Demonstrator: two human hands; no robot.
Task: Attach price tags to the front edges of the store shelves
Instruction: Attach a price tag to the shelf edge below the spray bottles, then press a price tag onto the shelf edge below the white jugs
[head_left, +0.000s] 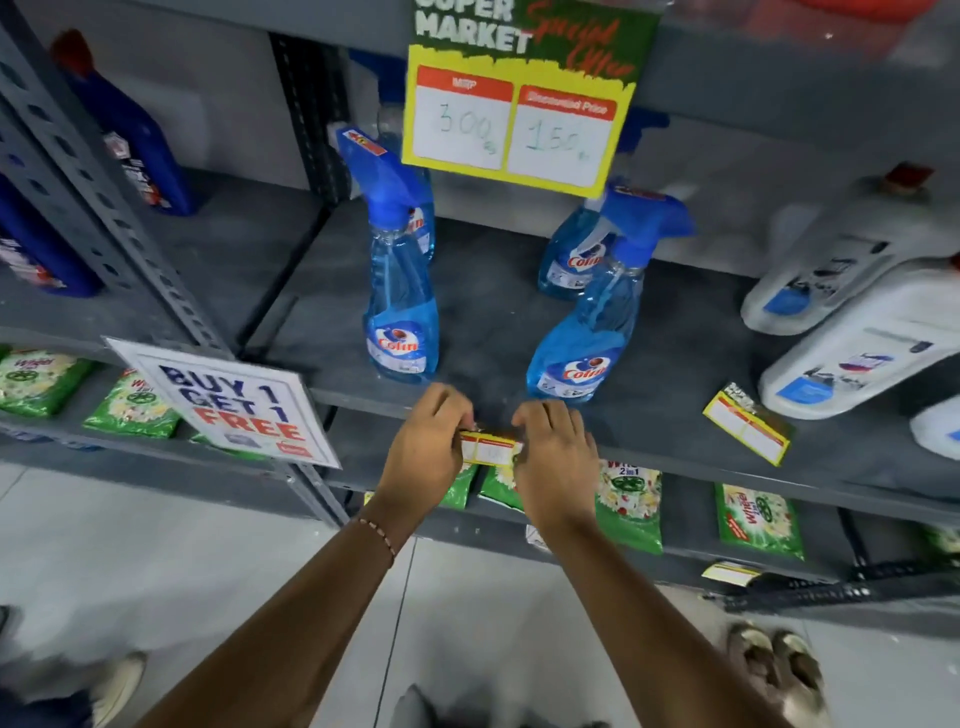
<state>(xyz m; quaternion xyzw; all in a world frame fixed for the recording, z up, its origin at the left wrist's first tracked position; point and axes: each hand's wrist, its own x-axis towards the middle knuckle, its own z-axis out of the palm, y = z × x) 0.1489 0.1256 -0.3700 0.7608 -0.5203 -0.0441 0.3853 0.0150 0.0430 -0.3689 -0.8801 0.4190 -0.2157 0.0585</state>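
Note:
A small yellow, red and white price tag (489, 448) lies against the front edge of the grey middle shelf (675, 452). My left hand (428, 441) pinches its left end and my right hand (558, 457) presses its right end. A second price tag (748, 423) lies loose on the shelf top to the right. Another tag (730, 572) hangs at the lower shelf's front edge. A large yellow special-offer card (519, 119) hangs from the shelf above.
Blue spray bottles (400, 306) stand on the middle shelf just behind my hands, white jugs (852, 353) lie at the right. A "Buy 1 Get 1 Free" sign (234, 402) sticks out at the left. Green detergent packs (631, 506) fill the lower shelf. Someone's shoes (774, 670) stand on the tiled floor.

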